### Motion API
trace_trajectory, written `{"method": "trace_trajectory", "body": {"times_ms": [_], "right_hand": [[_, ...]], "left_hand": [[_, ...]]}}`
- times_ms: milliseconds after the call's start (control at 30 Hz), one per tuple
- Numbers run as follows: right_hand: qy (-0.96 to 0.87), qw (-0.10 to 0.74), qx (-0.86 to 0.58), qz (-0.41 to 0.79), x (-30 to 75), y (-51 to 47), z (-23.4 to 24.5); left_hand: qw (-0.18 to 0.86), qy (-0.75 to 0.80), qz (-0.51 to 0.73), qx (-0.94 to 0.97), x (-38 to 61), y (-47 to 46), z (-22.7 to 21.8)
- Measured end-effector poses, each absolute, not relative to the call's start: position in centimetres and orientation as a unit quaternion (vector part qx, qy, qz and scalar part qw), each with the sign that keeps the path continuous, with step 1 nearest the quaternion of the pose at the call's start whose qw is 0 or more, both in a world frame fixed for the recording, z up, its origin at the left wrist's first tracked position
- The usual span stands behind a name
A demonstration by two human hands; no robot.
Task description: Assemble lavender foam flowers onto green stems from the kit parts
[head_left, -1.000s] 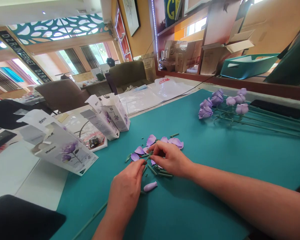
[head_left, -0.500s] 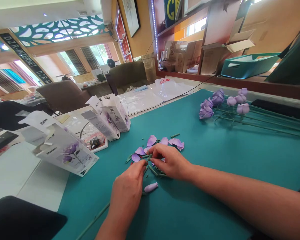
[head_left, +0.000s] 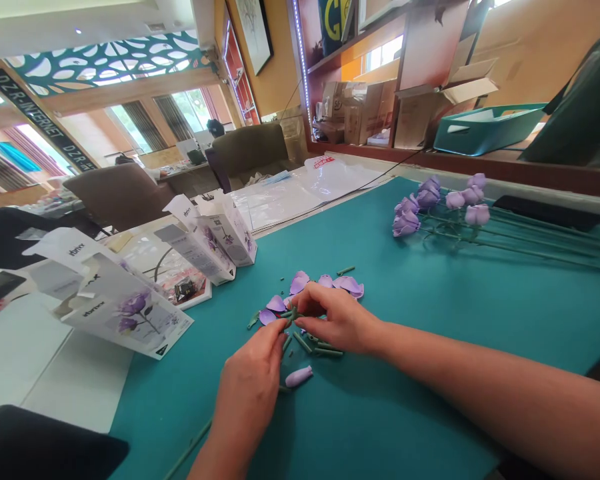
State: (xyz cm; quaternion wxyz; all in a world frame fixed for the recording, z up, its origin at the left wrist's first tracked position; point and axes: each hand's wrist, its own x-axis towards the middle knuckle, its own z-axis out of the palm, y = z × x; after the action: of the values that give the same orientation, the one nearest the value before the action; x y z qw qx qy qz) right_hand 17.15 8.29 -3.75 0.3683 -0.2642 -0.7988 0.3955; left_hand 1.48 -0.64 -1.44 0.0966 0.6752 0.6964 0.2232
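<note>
Fingertips of both hands meet around a small green plastic flower-stem piece (head_left: pixel 293 312). My left hand (head_left: pixel 250 377) pinches it from below and my right hand (head_left: pixel 344 321) from the right. A long green stem (head_left: pixel 193 443) shows beside my left wrist; whether it joins the pinched piece is hidden. Just past my fingers lie loose lilac petals (head_left: pixel 299 282). Short green stem pieces (head_left: pixel 327 352) rest below my right hand. Closer to me, a closed lilac bud (head_left: pixel 299 376) lies on the teal mat (head_left: pixel 380 413).
At the right back lie purple roses (head_left: pixel 406 223) with long stems, near a black object (head_left: pixel 547 212). White boxes with flower pictures (head_left: pixel 133 317) stand on the left. A clear plastic sheet (head_left: pixel 300 193) covers the table behind the mat. A teal basket (head_left: pixel 487 130) sits on the shelf.
The whole view has shifted slightly. Both hands stay together, pinching the green stem piece, with only a small change in finger position.
</note>
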Motion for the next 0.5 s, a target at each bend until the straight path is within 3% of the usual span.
{"method": "trace_trajectory", "body": {"times_ms": [100, 300, 500], "right_hand": [[-0.780, 0.362, -0.285, 0.424, 17.4, 8.3, -3.4], [-0.832, 0.392, -0.278, 0.276, 17.2, 8.4, -3.7], [-0.824, 0.431, -0.261, 0.259, 16.7, 8.3, -4.5]], "left_hand": [[0.118, 0.693, 0.245, 0.668, 1.5, -0.6, -1.3], [0.120, 0.690, 0.249, 0.669, 1.7, -0.7, -1.3], [0.100, 0.686, 0.262, 0.672, 1.6, -0.6, -1.6]]}}
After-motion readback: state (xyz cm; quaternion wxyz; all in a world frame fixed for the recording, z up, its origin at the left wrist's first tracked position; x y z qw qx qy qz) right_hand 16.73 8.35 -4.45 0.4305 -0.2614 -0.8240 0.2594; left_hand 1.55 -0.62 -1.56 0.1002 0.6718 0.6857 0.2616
